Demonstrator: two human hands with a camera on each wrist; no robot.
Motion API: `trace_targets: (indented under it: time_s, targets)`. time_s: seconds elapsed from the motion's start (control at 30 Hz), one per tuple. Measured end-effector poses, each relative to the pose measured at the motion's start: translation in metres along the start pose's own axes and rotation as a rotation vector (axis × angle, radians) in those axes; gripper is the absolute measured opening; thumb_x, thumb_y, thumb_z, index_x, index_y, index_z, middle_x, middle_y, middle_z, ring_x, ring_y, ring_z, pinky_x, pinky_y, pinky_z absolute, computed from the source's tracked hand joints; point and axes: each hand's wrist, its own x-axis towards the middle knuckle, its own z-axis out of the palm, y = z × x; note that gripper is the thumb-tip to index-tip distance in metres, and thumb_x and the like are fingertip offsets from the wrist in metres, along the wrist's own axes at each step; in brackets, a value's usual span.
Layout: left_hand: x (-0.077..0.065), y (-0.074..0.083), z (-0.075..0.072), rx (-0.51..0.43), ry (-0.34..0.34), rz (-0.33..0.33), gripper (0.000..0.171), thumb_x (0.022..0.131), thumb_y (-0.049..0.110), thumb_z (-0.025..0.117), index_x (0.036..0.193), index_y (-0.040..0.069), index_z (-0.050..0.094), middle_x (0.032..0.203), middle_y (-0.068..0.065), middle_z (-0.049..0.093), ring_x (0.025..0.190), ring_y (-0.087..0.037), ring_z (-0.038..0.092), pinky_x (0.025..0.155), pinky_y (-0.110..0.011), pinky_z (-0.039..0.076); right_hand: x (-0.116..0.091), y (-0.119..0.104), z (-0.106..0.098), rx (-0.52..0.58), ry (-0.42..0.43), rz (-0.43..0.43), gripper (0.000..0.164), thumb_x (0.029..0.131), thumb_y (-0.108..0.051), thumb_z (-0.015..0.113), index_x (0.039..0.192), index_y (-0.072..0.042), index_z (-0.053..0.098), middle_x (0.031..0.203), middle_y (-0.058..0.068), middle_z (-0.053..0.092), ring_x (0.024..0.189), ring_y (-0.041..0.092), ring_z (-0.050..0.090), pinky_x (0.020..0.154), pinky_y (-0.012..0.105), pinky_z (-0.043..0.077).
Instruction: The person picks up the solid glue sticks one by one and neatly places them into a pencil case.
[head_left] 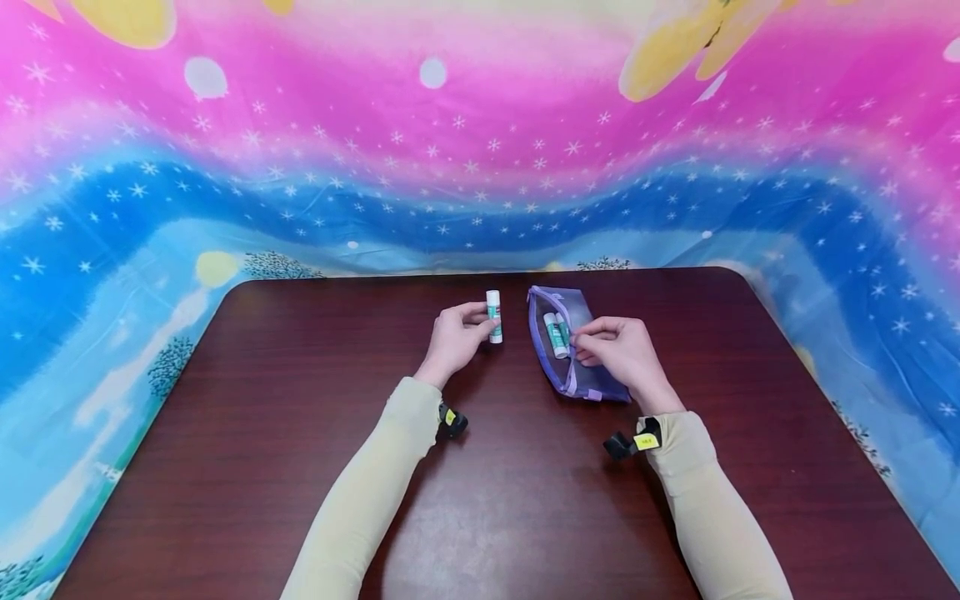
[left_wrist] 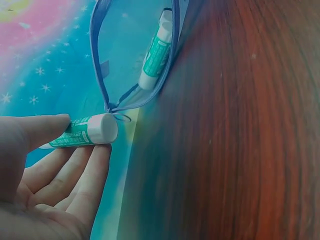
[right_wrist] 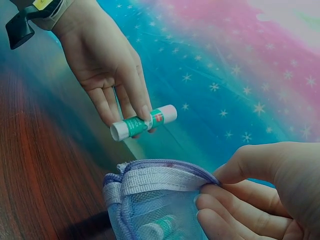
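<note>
A white and green glue stick (head_left: pixel 494 317) is pinched upright between the thumb and fingers of my left hand (head_left: pixel 454 340), above the table. To its right is a purple mesh zipper pouch (head_left: pixel 600 371) with its mouth spread wide. My right hand (head_left: pixel 619 350) pinches the pouch's right rim between thumb and fingers, as the right wrist view shows at the zipper edge (right_wrist: pixel 175 165). Inside the pouch lie more glue sticks (head_left: pixel 556 336), side by side. In the left wrist view the held glue stick (left_wrist: pixel 85 131) is just short of the pouch opening.
The dark red-brown wooden table (head_left: pixel 480 500) spreads beneath both arms. A pink and blue patterned cloth (head_left: pixel 480 192) hangs behind and beside it. Small black cameras are strapped to the left wrist (head_left: pixel 453 420) and the right wrist (head_left: pixel 632 440).
</note>
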Motion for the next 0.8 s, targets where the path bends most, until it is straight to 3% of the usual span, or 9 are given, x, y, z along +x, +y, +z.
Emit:
trace_targets:
  time_s: [0.8]
  targets:
    - [0.006,-0.005,0.031,-0.11,-0.09,-0.095,0.041,0.095,0.015,0.075,0.132,0.0,0.066,0.109,-0.013,0.073,0.088,-0.02,0.074,0.078,-0.031,0.06,0.0,0.002,0.0,0.003,0.004,-0.015,0.017,0.092,-0.007,0.075,0.102,0.006,0.075,0.091,0.019,0.074,0.07,0.023,0.073,0.066,0.036,0.062]
